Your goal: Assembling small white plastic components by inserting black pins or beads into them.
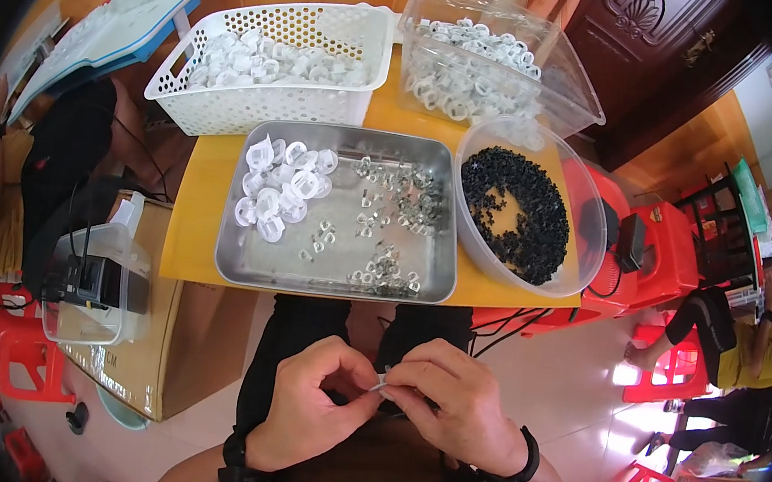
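Observation:
Low over my lap, in front of the table edge, my left hand (313, 403) and my right hand (461, 404) meet fingertip to fingertip. Both are closed in a pinch on one small white plastic piece (381, 384), mostly covered by the fingers. Beyond them on the yellow table lies a steel tray (281, 266). White round plastic pieces (292, 189) are heaped at its left, and small shiny metal-looking clips (387, 273) are scattered over its middle and right. A clear round tub (592, 247) at the right contains tiny black parts (522, 254).
Behind the tray stand a white perforated basket (273, 111) and a clear plastic bin (563, 95), both with many white pieces. A cardboard box (183, 338) carries a clear container (128, 317) at left. Red stools (673, 255) and other people (759, 356) are around.

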The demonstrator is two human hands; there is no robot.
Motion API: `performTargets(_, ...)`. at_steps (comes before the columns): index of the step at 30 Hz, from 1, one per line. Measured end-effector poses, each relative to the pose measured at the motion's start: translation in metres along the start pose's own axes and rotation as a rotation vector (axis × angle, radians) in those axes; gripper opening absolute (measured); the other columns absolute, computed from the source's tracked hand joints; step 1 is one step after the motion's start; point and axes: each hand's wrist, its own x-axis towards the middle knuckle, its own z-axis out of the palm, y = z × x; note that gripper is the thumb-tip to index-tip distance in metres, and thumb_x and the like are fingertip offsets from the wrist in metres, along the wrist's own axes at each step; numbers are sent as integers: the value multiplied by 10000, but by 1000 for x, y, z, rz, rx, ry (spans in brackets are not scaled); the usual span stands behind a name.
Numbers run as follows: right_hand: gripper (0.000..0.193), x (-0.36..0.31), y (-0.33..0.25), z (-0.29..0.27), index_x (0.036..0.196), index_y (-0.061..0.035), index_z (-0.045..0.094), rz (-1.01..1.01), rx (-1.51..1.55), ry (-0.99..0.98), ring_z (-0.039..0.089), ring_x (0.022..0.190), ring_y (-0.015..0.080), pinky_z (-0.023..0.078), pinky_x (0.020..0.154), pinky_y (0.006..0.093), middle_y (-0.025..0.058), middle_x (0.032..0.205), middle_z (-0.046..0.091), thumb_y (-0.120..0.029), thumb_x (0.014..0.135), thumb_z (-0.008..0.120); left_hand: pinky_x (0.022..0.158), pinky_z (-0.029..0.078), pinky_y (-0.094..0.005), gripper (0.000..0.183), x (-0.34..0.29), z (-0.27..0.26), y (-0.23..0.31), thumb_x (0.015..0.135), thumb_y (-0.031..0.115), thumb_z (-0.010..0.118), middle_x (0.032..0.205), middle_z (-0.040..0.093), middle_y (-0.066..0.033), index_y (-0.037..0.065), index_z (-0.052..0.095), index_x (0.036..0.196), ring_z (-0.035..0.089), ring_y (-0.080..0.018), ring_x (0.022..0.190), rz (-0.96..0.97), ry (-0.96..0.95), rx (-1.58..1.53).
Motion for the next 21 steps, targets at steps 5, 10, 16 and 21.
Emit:
performTargets(5, 164, 2, 2, 8, 806, -29, 586, 27, 82, 11, 563, 683, 274, 471, 582, 339, 96, 781, 541, 17, 705, 707, 576, 499, -209, 157, -1, 0, -2, 698, -63, 709, 776, 594, -37, 15, 630, 809, 625, -94, 657, -2, 39, 23)
performTargets(10, 162, 4, 19, 13, 830, -8, 596, 182, 258, -31, 560, 652, 175, 447, 532, 280, 74, 756, 544, 10, 729, 722, 571, 480, -186, 145, 2, 4, -12, 746, -46, 697, 819, 569, -17, 15, 638, 863, 607, -71, 670, -85, 42, -116)
performTargets(16, 185, -2, 17, 6, 917, 6, 623, 316, 450, -11, 623, 791, 125, 531, 638, 224, 72, 930, 590, 67, 753, 683, 646, 517, -202, 185, 2, 2, -6, 767, -97, 654, 924, 534, -46, -13, 616, 928, 614, -96, 803, -56, 45, -238)
performTargets(21, 219, -5, 13, 16, 929, -13, 615, 265, 386, 53, 612, 754, 126, 519, 623, 235, 67, 902, 581, 78, 737, 667, 675, 529, -208, 179, -1, 3, -9, 779, -104, 644, 932, 521, -49, -15, 619, 932, 613, -105, 820, -30, 29, -290)
